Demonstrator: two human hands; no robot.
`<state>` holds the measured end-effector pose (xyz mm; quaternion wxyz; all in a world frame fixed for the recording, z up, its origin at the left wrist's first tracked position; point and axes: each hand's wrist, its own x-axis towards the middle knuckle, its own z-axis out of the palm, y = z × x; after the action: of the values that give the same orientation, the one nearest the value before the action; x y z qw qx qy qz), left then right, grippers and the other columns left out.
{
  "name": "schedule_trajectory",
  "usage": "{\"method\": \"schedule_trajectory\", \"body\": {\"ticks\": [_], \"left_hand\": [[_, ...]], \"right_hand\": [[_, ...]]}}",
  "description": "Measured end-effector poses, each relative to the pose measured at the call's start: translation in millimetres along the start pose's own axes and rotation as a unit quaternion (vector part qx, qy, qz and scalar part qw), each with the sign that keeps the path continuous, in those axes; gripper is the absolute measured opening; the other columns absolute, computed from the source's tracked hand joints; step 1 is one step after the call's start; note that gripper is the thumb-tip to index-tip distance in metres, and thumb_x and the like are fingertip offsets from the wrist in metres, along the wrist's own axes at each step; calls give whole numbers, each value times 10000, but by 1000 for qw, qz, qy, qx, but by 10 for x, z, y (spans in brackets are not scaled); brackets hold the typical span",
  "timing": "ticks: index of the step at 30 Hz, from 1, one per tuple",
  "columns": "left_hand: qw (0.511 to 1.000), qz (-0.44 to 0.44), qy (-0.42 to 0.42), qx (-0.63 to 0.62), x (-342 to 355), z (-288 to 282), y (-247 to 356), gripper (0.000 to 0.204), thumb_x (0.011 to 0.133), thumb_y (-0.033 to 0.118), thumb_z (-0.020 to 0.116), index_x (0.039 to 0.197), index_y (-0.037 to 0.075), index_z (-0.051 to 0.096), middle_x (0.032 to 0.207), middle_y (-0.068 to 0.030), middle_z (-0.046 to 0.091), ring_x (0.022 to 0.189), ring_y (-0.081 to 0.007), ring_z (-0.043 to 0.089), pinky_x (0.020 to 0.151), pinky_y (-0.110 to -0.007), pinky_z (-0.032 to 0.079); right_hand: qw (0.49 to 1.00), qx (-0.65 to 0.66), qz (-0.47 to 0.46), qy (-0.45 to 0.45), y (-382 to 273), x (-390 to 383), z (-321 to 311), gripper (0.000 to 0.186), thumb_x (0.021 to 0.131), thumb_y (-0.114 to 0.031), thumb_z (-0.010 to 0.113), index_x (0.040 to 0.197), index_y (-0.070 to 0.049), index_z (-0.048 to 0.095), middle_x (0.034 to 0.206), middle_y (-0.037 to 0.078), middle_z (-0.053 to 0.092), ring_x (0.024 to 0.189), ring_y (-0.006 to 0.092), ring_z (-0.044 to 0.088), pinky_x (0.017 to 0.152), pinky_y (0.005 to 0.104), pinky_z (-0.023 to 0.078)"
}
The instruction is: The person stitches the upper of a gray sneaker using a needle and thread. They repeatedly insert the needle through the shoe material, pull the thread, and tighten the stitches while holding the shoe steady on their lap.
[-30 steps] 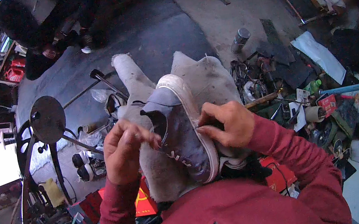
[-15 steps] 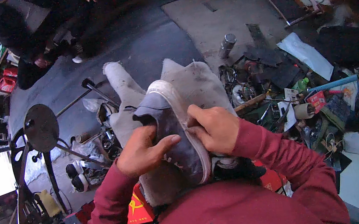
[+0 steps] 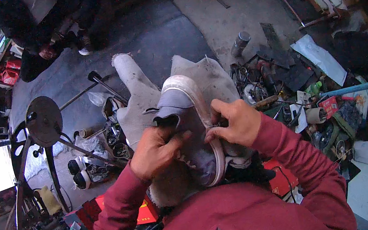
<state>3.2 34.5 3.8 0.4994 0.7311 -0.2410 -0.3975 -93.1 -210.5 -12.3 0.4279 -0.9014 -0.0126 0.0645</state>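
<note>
A grey-blue sneaker (image 3: 201,150) with a dirty white sole lies on a grey cloth (image 3: 134,82) across my lap, its sole edge turned to the right. My left hand (image 3: 156,152) is closed on the shoe's side, the fingers reaching into its opening and the thumb outside. At the sole edge my right hand (image 3: 237,123) makes a pinch with thumb and forefinger. Whatever is between those fingertips is too small to make out.
On the left stands a black metal stand with a round disc (image 3: 44,121); dark shoes (image 3: 78,173) sit near it. Tools and scraps crowd the right, with a metal cylinder (image 3: 241,43) behind. Red boxes (image 3: 281,179) lie by my lap. Another person (image 3: 45,31) is at the far left.
The sneaker and both hands appear a little farther right in the view, as does much of the scene. My left thumb has shifted on the shoe's side. My right hand still pinches at the sole edge.
</note>
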Motion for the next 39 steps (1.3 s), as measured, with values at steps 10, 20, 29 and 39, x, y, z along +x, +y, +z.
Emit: {"method": "schedule_trajectory", "body": {"ticks": [10,20,29,39], "left_hand": [[994,-79,49,-56,-35,99,26,277,974,204,703,880,-56,705,695,2,616,655,-72,546,573,-293,447],[988,-5,102,-116,-1,154,-78,236,962,203,730,981,-31,699,774,14,636,668,-59,549,570,-277,449],[990,-4,120,-78,4,156,-95,276,964,231,717,1007,-38,673,774,-25,648,686,-80,543,583,-295,446],[995,24,94,-30,66,112,-69,296,947,232,714,1044,-41,653,783,-134,623,691,-169,574,641,-337,479]], "right_hand": [[981,-188,-1,49,104,-156,-138,540,772,-485,877,762,-24,595,642,182,643,629,412,677,562,460,518],[931,349,108,6,-76,-499,-148,494,904,-180,698,1350,-19,561,919,39,633,805,113,568,727,262,461],[740,638,202,-73,-140,-101,163,287,984,-212,613,1224,-54,619,723,-32,488,554,44,384,503,206,314],[914,347,65,202,-6,-516,70,263,909,-250,790,974,-79,601,733,10,555,579,103,501,515,274,393]]}}
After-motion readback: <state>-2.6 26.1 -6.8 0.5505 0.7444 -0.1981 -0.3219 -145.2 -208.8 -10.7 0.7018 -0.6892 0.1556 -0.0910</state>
